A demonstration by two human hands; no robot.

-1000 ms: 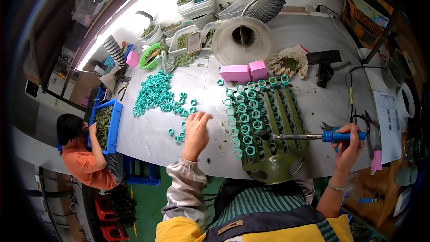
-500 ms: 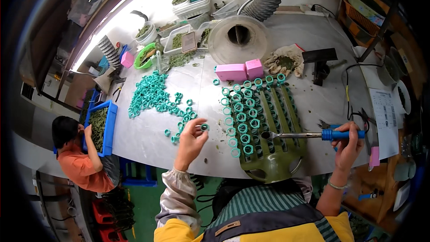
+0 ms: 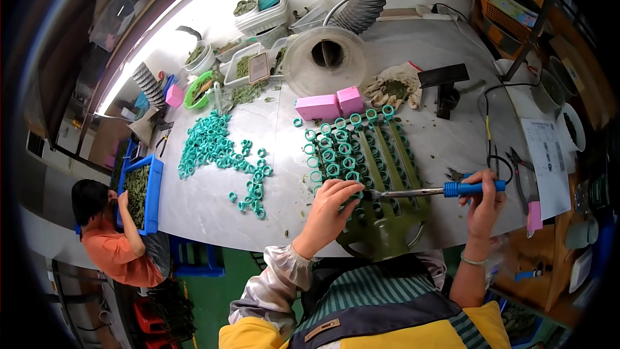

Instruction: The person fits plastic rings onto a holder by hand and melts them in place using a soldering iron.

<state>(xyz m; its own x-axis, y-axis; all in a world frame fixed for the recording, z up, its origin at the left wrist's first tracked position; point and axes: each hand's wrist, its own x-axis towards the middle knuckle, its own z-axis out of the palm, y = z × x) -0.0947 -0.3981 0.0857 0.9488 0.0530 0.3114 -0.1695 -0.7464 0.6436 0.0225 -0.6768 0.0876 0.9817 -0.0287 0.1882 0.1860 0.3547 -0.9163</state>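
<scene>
Head view, left to right. Pile of teal rings [image 3: 205, 145] lies well off to the left of the left hand, beyond it; stray rings [image 3: 259, 189] trail nearer. A sleeve brushing low on a reach that way could scatter these. Left hand [image 3: 331, 212]: fingers bent and drawn narrow over the left part of the green rack [image 3: 385, 238]; teal shows at the fingertips, but cannot tell whether a ring is gripped. Ringed rows stand just beyond that hand; a knuckle dragging across them could knock some askew. Main worry: the iron-like tool [image 3: 413, 192], whose tip sits right beside the left fingertips, contact unclear. If hot, a small slip could burn skin or mark the green plastic; heat itself not visible. Right hand [image 3: 483, 205] is closed round the tool's blue handle, to the right of the rack. Its cord [image 3: 489, 130] loops beyond that hand, near pliers [image 3: 518, 158]; a snag there could jerk the tip toward the fingers.
</scene>
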